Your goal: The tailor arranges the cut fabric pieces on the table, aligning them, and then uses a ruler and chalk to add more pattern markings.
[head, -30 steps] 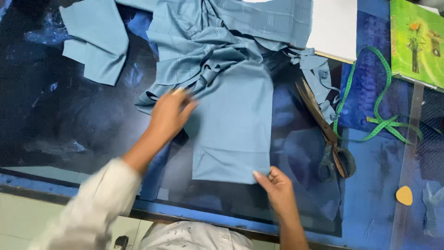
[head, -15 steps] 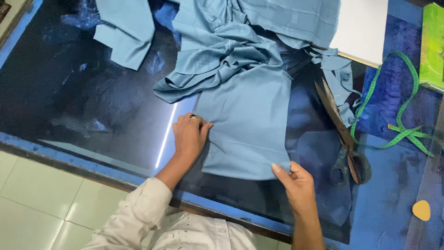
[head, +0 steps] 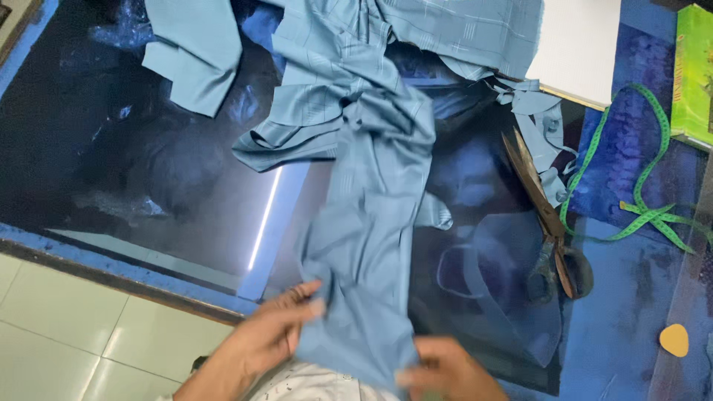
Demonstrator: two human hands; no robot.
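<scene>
Item one: the dark glossy table point(head: 148, 171), blue-edged, carried everything you worked on. Item two: the grey-blue fabric piece point(head: 368, 245) lay across it, long axis running from the bunched heap at the far side toward you, its near end gathered at the table's near edge between your hands. Your left hand point(head: 271, 338) gripped that near end from the left, fingers curled onto the cloth; your right hand point(head: 445, 367) pinched the lower edge, blurred. Item three: a separate cut fabric panel point(head: 194, 52) lay far left, apart. Item four: a white board point(head: 579, 44) at far right, and a bright green flat package point(head: 694, 74) at the right edge. Item five: brown-handled shears point(head: 546, 223), blades pointing away. Item six: a green measuring tape point(head: 639, 193), looped. Item seven: yellow tailor's chalk point(head: 674, 339).
</scene>
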